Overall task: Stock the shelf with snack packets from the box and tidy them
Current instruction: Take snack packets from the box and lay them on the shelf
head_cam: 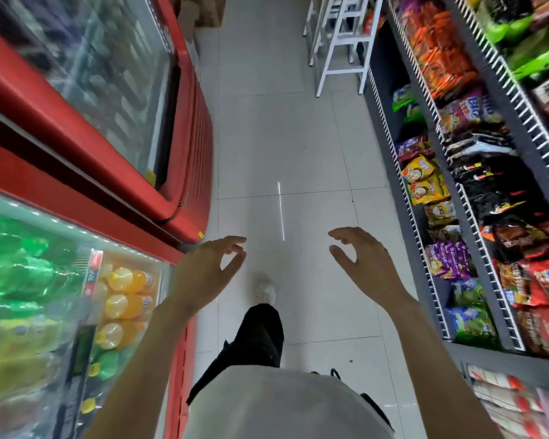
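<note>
Head view showed us walking down a shop aisle with both hands raised in front of us and nothing in either one. Our left hand (208,264) hung over the pale tiled floor (286,131) with its fingers loosely curled, thumb and forefinger nearly meeting but pinching nothing; our right hand (360,261) was likewise released, fingers bent and spread, palm turned inward. The snack shelf (476,248) ran along our right side, its wire-fronted tiers already holding many snack packets (449,259): purple, yellow, red, black and orange bags, some leaning or lying unevenly, though blur kept us from reading their order closely. The box named in the task was not something we could pick out with confidence; brown cardboard (200,11) sat at the far end of the aisle, but whether it was that box we could not tell. On our left stood a red glass-topped freezer (178,128) and a lit cooler of orange and green drink bottles (124,280). A white stool (339,42) stood farther up the aisle. We judged the work unfinished at this point: no packet was in hand, so fetching stock, placing it and straightening the rows all remained, as far as we could see.
</note>
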`<state>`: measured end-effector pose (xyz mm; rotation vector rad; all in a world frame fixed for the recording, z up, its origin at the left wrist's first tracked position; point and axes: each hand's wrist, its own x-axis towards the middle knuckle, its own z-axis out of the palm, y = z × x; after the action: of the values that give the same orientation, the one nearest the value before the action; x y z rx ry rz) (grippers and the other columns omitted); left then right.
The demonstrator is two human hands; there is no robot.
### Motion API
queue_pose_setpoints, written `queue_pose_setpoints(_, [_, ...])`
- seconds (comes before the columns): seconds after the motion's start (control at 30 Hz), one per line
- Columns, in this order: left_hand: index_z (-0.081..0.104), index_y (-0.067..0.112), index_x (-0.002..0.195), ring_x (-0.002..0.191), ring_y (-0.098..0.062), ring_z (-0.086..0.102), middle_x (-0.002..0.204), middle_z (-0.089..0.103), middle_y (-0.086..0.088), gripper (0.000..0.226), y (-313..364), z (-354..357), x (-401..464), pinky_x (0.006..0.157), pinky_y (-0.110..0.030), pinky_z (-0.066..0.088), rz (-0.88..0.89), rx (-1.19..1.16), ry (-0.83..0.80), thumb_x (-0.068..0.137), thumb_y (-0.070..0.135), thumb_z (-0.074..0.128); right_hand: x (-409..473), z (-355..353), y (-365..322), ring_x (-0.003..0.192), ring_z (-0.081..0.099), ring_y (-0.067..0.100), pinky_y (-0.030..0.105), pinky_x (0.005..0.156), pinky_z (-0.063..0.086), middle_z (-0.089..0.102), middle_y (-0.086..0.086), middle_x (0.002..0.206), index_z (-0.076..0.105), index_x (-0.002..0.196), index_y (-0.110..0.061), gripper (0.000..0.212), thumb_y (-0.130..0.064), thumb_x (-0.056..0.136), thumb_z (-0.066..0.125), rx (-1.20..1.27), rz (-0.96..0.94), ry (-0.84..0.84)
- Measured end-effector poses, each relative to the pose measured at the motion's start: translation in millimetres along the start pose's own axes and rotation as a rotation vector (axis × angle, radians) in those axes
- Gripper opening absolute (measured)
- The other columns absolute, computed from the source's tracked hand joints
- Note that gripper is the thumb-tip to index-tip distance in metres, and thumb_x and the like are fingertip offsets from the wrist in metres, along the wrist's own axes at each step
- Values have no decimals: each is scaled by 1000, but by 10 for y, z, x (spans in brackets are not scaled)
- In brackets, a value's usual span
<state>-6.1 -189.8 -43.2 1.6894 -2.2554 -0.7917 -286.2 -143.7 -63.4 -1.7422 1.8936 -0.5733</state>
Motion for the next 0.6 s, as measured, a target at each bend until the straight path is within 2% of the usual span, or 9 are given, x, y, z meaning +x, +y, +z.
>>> queue_pose_setpoints(0.1, [61, 29, 118, 90, -7, 64, 86, 63, 22, 40, -159, -200, 531, 78, -30, 51, 13, 4, -47, 87, 46, 41, 551, -1, -74, 92, 54, 6, 24, 73, 39, 62, -4, 106, 62, 117, -19, 25, -23, 93, 57, -6, 41, 6])
queue_pose_setpoints(0.27, [58, 27, 124, 93, -13, 62, 113, 65, 12, 42, -382, -455, 1527, 83, -30, 47, 72, 33, -91, 91, 47, 41, 1438, -53, -155, 99, 57, 12, 30, 78, 45, 62, -3, 110, 58, 123, -22, 29, -25, 94, 55, -26, 101, -39])
queue_pose_setpoints(0.33, [57, 26, 125, 94, -15, 58, 119, 62, 10, 35, -441, -506, 1910, 87, -29, 43, 44, -2, -94, 95, 41, 47, 1803, -111, -150, 104, 57, 14, 31, 81, 45, 62, -3, 113, 57, 125, -23, 31, -26, 94, 55, -32, 115, -43])
queue_pose_setpoints(0.37, [57, 26, 126, 100, -14, 57, 121, 60, 10, 33, -477, -521, 2092, 87, -27, 41, 13, -27, -88, 95, 36, 50, 1989, -135, -144, 106, 57, 14, 30, 81, 44, 62, -3, 115, 56, 126, -24, 31, -26, 94, 55, -36, 117, -43])
queue_pose_setpoints(0.47, [58, 27, 124, 107, -8, 56, 121, 60, 11, 31, -591, -523, 2602, 84, -20, 38, -58, -78, -79, 94, 32, 53, 2536, -174, -82, 108, 57, 14, 30, 80, 44, 61, -3, 117, 56, 126, -24, 32, -27, 95, 54, -32, 135, -43])
queue_pose_setpoints(0.6, [58, 28, 123, 106, -8, 57, 118, 60, 12, 30, -636, -555, 3349, 85, -23, 41, -93, -102, -88, 93, 30, 54, 3344, -266, 70, 109, 56, 14, 26, 80, 39, 59, -5, 120, 56, 126, -25, 32, -26, 94, 55, -11, 125, -56])
